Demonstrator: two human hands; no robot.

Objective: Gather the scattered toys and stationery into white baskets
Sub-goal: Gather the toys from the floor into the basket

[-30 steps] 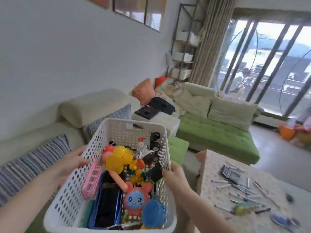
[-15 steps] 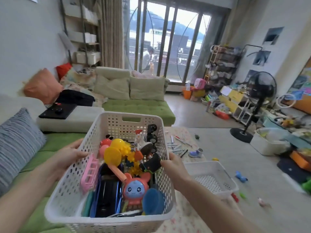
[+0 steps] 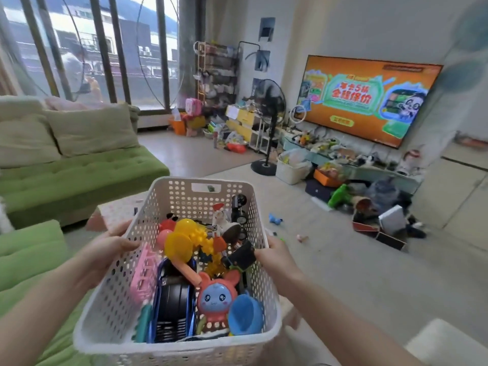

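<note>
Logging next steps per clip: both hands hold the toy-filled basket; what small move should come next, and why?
Probably lower the white basket to the floor near the blue toy. The left hand and right hand both grip its side rims, so neither is free to pick, and that toy and a small pink piece lie loose ahead.

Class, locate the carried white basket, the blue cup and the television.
carried white basket [image 3: 179,199]: head view, far perforated wall.
blue cup [image 3: 245,314]: head view, its inside.
television [image 3: 367,99]: head view, screen centre.
</note>
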